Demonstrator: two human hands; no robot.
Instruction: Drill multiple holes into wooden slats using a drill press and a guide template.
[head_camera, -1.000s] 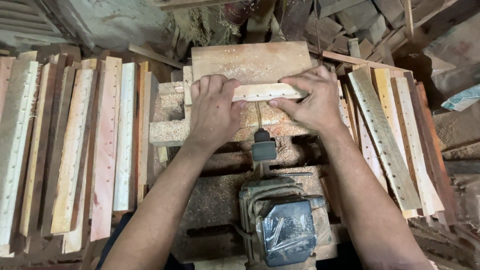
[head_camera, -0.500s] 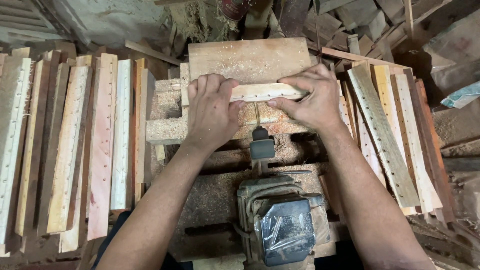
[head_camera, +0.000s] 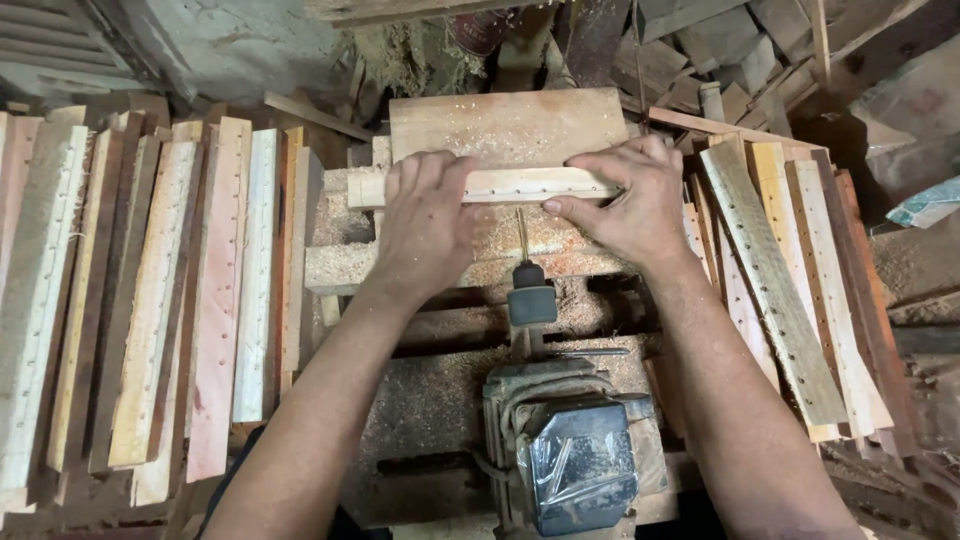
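Both hands press on a narrow wooden slat (head_camera: 500, 185) that lies crosswise on a sawdust-covered wooden platform (head_camera: 505, 125), just beyond the tip of a horizontal drill bit (head_camera: 521, 236). The slat shows a row of small holes along its near face.

The left hand (head_camera: 425, 225) lies palm down over the left part of the slat, its fingers (head_camera: 425, 170) close together and curled over the top edge, so the wood beneath them is hidden; the slat's left end sticks out past the hand. The thumb cannot be seen clearly.

The right hand (head_camera: 630, 200) grips the slat's right end, with the fingers laid side by side along the top and the thumb (head_camera: 580, 210) pressed against the near face, so the wood is pinched between thumb and fingers.

The drill bit points away from the person, at the slat's near face between the two hands; whether its tip touches the wood cannot be told. It sits in a dark chuck (head_camera: 531, 300), behind which stands a motor wrapped in plastic (head_camera: 575, 465).

To the left, a row of long drilled slats (head_camera: 150, 300) lies side by side. To the right, another stack of slats (head_camera: 790, 290) fans out, near the right forearm.
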